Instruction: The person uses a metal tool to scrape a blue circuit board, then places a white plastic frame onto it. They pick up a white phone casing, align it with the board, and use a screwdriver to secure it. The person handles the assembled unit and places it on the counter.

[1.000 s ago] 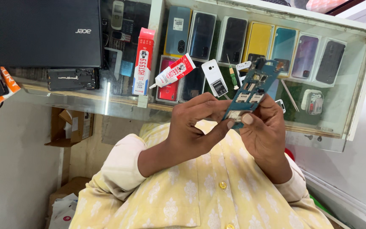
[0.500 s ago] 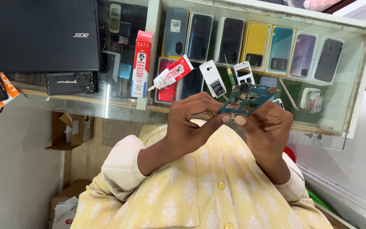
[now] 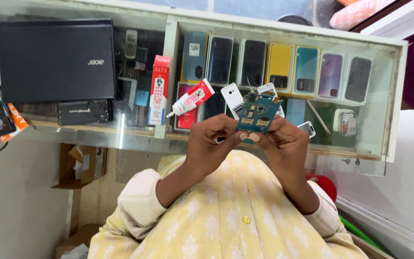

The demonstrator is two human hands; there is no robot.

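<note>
Centre frame, just above the chest: both hands pinch a small blue-green printed circuit board with metal card slots (image 3: 258,112), left hand (image 3: 216,144) closed on its lower left corner, right hand (image 3: 283,144) closed on the lower right edge, so the board stands above the fingertips with its long axis running up the frame, equally near both hands. Behind it on the glass-topped desk (image 3: 120,132): a red-and-white glue tube (image 3: 190,98) lying slantwise, a tall red-and-white glue carton (image 3: 159,90) to its left, a black laptop (image 3: 56,60) at upper left, and a row of coloured phone back covers (image 3: 279,64) under the glass across the top.
</note>
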